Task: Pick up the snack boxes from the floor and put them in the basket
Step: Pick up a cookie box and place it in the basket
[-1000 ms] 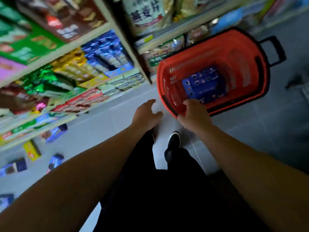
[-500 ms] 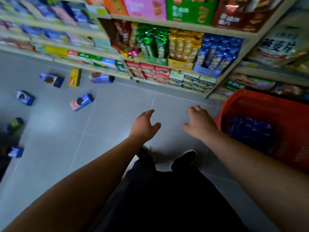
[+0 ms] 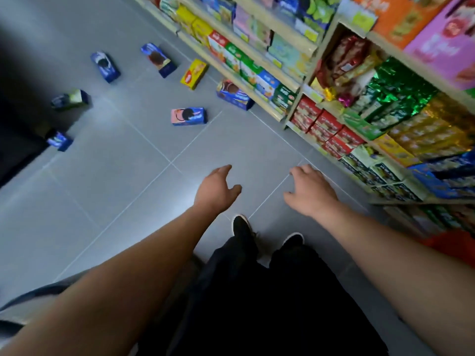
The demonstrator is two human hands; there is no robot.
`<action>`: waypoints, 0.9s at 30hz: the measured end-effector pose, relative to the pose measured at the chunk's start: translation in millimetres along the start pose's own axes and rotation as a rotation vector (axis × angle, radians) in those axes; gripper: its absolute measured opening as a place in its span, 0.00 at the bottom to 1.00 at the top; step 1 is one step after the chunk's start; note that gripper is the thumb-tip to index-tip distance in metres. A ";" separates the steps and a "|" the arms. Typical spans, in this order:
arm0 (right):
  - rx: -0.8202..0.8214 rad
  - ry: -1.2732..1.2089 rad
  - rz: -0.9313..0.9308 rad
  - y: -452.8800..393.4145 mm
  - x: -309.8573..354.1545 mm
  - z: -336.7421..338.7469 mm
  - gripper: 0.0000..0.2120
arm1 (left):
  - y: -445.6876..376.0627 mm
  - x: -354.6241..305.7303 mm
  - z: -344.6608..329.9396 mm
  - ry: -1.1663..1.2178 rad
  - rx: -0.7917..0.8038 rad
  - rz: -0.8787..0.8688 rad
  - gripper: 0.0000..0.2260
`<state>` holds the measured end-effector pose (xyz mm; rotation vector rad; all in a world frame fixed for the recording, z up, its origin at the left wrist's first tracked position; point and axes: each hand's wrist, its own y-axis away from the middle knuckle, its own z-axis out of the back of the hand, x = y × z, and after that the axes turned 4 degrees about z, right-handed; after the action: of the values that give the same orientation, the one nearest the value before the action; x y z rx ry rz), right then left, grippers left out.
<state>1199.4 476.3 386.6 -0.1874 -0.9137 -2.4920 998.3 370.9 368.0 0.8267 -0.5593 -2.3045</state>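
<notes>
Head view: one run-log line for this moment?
left hand empty, open | right hand empty, open | snack boxes on floor ahead, nearest pink-blue box | basket at right edge

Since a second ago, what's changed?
The view swung left, off the basket, now only a red edge at lower right, onto the boxes on the floor. The right hand let go of its rim. Both hands, left too, stay empty.
</notes>
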 end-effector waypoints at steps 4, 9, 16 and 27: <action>0.039 0.038 0.084 -46.8 46.2 12.9 0.26 | -26.9 31.0 37.8 0.070 -0.066 0.086 0.29; 0.067 0.077 0.150 -115.1 86.9 31.7 0.26 | -67.5 54.0 81.2 0.112 -0.132 0.162 0.29; 0.134 0.057 0.191 -241.6 140.0 57.0 0.26 | -157.4 74.0 140.1 0.142 -0.152 0.296 0.28; 0.228 0.053 0.172 -399.8 217.3 85.2 0.26 | -292.5 115.1 210.7 0.236 -0.119 0.398 0.27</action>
<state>814.4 712.2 284.0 -0.1178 -1.1011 -2.2063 665.7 540.4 305.9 0.8313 -0.4317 -1.8305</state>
